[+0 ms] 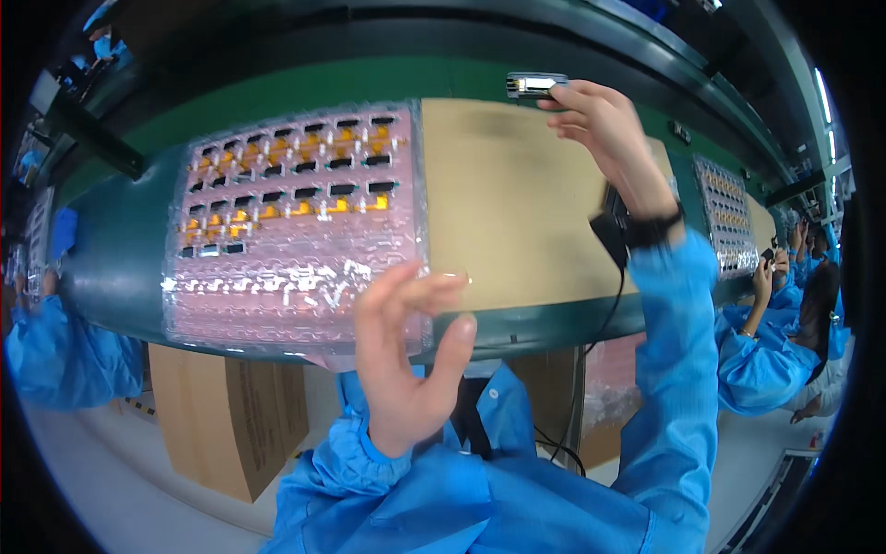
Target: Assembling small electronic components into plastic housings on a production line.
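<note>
Silver module (537,86) at the right hand (604,127), left hand (406,355) well apart

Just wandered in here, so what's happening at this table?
The worker's right hand is holding up a small silver-and-black part, seen against the green strip past the tan sheet. The left hand is open with nothing in its grasp, in front of the table's near edge. Left of the sheet lies a pink plastic tray: rows of small black-and-orange pieces fill its far part, while its near part holds none.
</note>
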### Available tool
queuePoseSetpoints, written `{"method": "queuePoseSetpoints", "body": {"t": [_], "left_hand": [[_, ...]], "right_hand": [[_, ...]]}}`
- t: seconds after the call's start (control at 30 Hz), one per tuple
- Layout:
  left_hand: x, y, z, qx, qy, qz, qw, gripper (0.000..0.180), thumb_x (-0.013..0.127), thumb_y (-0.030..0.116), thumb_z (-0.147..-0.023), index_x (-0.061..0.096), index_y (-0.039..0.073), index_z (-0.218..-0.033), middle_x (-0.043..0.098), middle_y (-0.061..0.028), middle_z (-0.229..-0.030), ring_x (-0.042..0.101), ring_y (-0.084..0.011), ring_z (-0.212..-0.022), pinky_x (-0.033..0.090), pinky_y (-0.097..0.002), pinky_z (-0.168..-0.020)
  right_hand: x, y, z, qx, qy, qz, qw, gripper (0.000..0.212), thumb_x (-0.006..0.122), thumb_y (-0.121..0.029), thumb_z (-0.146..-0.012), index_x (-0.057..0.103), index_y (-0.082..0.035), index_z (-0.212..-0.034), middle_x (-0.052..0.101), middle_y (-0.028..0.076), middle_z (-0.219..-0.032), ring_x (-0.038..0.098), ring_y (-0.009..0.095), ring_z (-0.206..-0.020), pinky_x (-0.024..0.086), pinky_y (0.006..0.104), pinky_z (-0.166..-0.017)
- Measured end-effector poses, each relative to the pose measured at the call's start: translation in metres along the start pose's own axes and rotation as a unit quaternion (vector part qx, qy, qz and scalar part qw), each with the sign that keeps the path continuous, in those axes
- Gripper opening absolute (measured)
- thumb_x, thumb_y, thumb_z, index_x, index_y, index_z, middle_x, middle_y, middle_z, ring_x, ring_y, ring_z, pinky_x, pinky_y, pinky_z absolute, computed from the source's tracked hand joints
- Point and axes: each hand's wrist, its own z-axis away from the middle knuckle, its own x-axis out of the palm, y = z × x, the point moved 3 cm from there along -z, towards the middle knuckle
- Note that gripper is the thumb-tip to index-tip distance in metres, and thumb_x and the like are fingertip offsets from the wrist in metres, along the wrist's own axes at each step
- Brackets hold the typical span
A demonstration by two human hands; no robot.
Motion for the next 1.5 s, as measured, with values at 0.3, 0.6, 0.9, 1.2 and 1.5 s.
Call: {"method": "queuePoseSetpoints", "body": {"t": [0.3,0.6,0.9,1.2,1.5], "left_hand": [[-0.013,-0.001,0.031,-0.084,-0.02,-0.022,0.996,0.037,0.064,0.001,-0.088,0.046,-0.001,-0.121,0.068,-0.0119,-0.096,0.062,-0.0143,-0.087,0.048,-0.0291,-0.084],[0.075,0.032,-0.017,0.273,-0.086,-0.115,0.951,0.035,0.081,0.017,-0.071,0.065,0.006,-0.1,0.065,-0.0087,-0.099,0.062,-0.0284,-0.093,0.047,-0.0377,-0.082],[0.064,0.04,0.012,0.272,-0.11,-0.208,0.933,0.021,0.08,0.025,-0.073,0.067,0.01,-0.079,0.061,-0.0023,-0.081,0.058,-0.0224,-0.073,0.04,-0.0356,-0.067],[0.057,0.051,0.003,-0.025,-0.193,-0.096,0.976,0.039,0.081,0.028,-0.07,0.063,0.002,-0.093,0.064,-0.0137,-0.073,0.064,-0.0348,-0.069,0.053,-0.0429,-0.066],[0.079,0.047,0.053,0.086,-0.23,-0.022,0.969,0.036,0.073,0.027,-0.074,0.056,-0.002,-0.086,0.056,-0.0137,-0.08,0.058,-0.0335,-0.075,0.047,-0.0416,-0.07]], "right_hand": [[-0.038,0.042,-0.107,0.072,0.166,0.21,0.961,0.032,0.071,-0.021,-0.084,0.061,0.0,-0.105,0.064,0.009,-0.086,0.062,0.02,-0.076,0.049,0.0325,-0.065],[0.028,-0.022,0.096,-0.097,0.141,-0.499,0.85,0.022,0.057,-0.016,-0.089,0.054,-0.001,-0.104,0.054,0.009,-0.092,0.051,0.022,-0.086,0.042,0.0354,-0.08],[0.046,-0.026,0.092,-0.118,0.197,-0.558,0.798,0.014,0.05,-0.006,-0.089,0.049,0.002,-0.101,0.05,0.01,-0.086,0.048,0.023,-0.081,0.041,0.0393,-0.079],[0.068,-0.036,0.145,-0.11,-0.053,-0.588,0.799,0.012,0.05,-0.001,-0.091,0.051,0.002,-0.102,0.043,0.003,-0.072,0.043,0.016,-0.073,0.036,0.0339,-0.079],[0.044,-0.069,0.231,-0.321,-0.038,-0.407,0.854,0.018,0.056,0.005,-0.081,0.043,-0.006,-0.087,0.037,0.002,-0.065,0.04,0.012,-0.06,0.036,0.0287,-0.067]]}}
